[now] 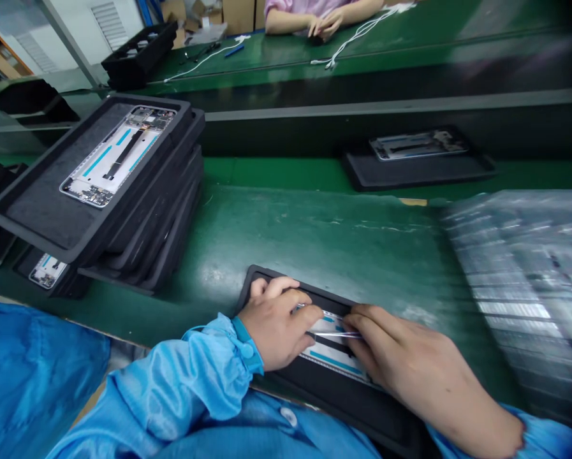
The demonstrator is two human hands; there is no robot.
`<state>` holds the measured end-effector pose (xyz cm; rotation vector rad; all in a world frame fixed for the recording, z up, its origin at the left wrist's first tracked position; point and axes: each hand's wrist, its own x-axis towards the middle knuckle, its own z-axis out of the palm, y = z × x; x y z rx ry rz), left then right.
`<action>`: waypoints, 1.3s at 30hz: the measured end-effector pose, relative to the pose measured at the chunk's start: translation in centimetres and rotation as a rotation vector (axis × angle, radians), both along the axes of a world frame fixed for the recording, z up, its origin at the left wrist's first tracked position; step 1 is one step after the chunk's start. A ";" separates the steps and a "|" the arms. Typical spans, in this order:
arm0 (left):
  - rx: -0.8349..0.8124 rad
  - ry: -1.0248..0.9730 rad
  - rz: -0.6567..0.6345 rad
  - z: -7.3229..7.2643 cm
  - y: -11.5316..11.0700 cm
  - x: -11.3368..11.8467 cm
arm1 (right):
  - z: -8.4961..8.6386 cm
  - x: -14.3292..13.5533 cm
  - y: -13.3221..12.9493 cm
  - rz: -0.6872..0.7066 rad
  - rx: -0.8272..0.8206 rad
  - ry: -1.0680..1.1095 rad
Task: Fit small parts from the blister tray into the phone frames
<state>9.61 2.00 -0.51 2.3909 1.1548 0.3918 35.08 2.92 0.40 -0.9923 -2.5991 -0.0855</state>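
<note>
An opened phone [336, 357], with a white inner face and blue strips, lies in a black tray [314, 392] in front of me. My left hand [278, 325] covers the phone's left end, with its fingers bent over it and the thumb close to a thin tool's tip. What lies under that palm is hidden. My right hand [405, 357] pinches metal tweezers [336, 334] over the phone from the right, and their tip points towards my left thumb.
A stack of black trays [146, 217] stands at the left, another opened phone [120, 156] in the top one. Farther back right, a tray [419, 171] holds one more phone. Blurred clear plastic trays [529, 287] rise at the right. Across the bench are another person's hands [326, 25] and white cables [357, 38].
</note>
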 end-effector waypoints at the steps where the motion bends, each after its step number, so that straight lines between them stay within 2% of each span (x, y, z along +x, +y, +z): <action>1: -0.001 0.004 0.000 0.0 0.0 0.0 | -0.1 0.0 0.0 -0.007 -0.007 0.003; 6: 0.000 0.005 0.001 0.1 0.0 0.0 | -0.8 0.0 -0.4 -0.059 -0.012 0.009; 12: 0.011 -0.001 0.007 0.1 0.0 0.0 | -1.4 -0.1 -1.6 -0.123 0.087 -0.006; 17: 0.005 0.007 0.010 0.1 -0.1 0.1 | -1.5 -0.5 -1.7 -0.177 0.045 0.004; 23: 0.005 0.007 0.011 0.2 -0.1 0.0 | -1.3 -0.5 -1.1 -0.159 -0.007 -0.001; 31: 0.018 -0.019 0.014 0.1 -0.1 0.1 | -1.3 0.2 -2.6 -0.123 0.129 -0.053; 39: 0.018 -0.017 0.021 0.1 -0.2 0.2 | -1.7 0.2 -2.9 -0.125 0.132 -0.024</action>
